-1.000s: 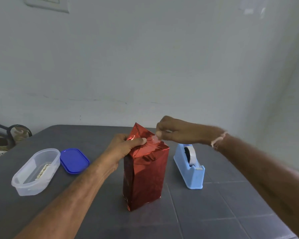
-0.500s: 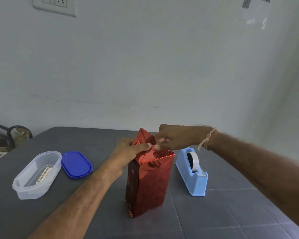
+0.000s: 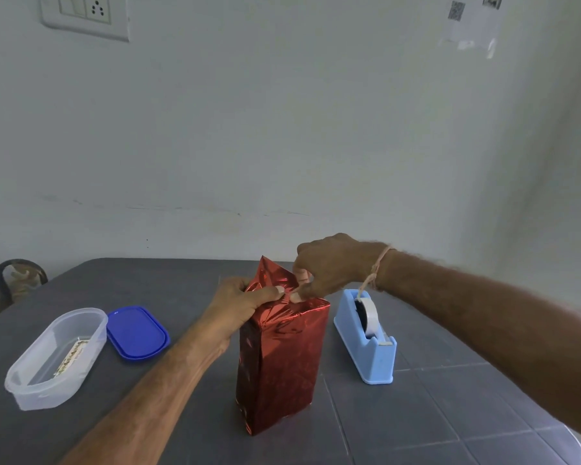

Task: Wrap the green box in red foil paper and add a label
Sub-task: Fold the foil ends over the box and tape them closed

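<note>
from my head camera: the foil-wrapped box (image 3: 282, 364) stands upright on the grey table (image 3: 416, 414), near the middle, between the clear tub (image 3: 31, 387) on my left and the blue tape dispenser (image 3: 366, 344) on my right. my left arm reaches in from the lower left. my left hand (image 3: 239, 303) wraps the box's upper left corner, fingers curled behind it, thumb laid flat across the top fold. my right arm comes in from the right, wrist bent downward, a thread band (image 3: 379, 263) round it. my right hand (image 3: 329, 263) hangs over the box top, thumb and forefinger pinched together on the foil flap (image 3: 269, 273), which sticks up in a point. thumb tips nearly touch. a blue lid (image 3: 136, 332) lies just beside the tub.
</note>
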`<state>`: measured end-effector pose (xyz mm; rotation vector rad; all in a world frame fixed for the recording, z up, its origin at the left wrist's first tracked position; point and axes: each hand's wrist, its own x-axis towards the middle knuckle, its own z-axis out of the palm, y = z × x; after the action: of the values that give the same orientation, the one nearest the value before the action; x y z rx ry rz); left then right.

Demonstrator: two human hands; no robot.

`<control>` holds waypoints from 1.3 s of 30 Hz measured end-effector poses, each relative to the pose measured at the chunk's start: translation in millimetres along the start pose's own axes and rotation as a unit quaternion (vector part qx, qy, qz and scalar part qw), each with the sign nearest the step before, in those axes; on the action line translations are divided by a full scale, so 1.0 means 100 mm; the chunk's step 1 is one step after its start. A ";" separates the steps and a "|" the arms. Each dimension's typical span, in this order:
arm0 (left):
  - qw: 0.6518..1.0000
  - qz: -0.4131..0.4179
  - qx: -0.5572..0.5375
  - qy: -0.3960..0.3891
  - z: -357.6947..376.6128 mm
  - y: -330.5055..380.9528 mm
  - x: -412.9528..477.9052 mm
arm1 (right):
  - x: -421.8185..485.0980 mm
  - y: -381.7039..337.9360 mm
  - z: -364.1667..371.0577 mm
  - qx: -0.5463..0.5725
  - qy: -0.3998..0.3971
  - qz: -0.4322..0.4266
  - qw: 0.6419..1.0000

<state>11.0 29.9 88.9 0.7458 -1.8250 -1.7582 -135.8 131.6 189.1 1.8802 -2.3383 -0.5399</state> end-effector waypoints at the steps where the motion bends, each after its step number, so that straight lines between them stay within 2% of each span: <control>1: 1.000 0.001 0.001 0.000 0.00 0.01 0.00 | 0.00 0.01 0.00 -0.015 0.004 0.010 1.000; 4: 1.000 0.000 0.000 -0.004 0.01 0.02 -0.03 | -0.02 0.13 0.05 0.003 -0.010 0.075 0.997; 6: 1.000 0.000 -0.008 -0.005 0.01 0.03 -0.04 | -0.03 0.22 0.17 0.127 -0.036 0.094 0.987; 9: 1.000 0.003 -0.016 -0.007 0.01 0.03 -0.04 | -0.07 0.30 0.39 0.362 -0.046 0.101 0.926; 12: 1.000 0.006 -0.018 -0.004 0.01 0.02 -0.04 | -0.15 0.35 0.51 0.484 -0.001 0.118 0.867; 15: 1.000 0.005 -0.016 -0.007 0.00 0.02 -0.05 | -0.22 0.26 0.52 0.530 0.021 0.128 0.838; 19: 1.000 0.003 -0.010 -0.002 0.00 0.00 -0.04 | -0.22 0.06 0.55 0.510 0.005 0.115 0.852; 23: 1.000 0.002 0.000 0.001 0.00 -0.01 -0.03 | -0.23 -0.02 0.57 0.546 0.007 0.126 0.828; 27: 1.000 0.003 0.009 0.000 0.02 0.00 -0.05 | -0.20 -0.03 0.71 0.614 0.016 0.160 0.773; 31: 1.000 0.002 0.007 0.008 0.03 0.00 -0.05 | -0.24 -0.10 0.79 0.705 0.034 0.187 0.683; 34: 1.000 0.004 0.010 0.011 0.03 0.01 -0.07 | -0.27 -0.12 0.84 0.728 0.051 0.187 0.657; 37: 1.000 0.011 0.006 0.019 0.03 0.00 -0.09 | -0.35 -0.08 0.96 0.789 0.127 0.171 0.577; 39: 0.999 0.013 0.006 0.029 0.02 -0.02 -0.10 | -0.48 -0.04 1.10 0.780 0.197 0.189 0.564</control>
<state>16.6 38.0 87.1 0.7656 -1.7993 -1.6932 -152.8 200.5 91.8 1.0488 -2.5934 2.4047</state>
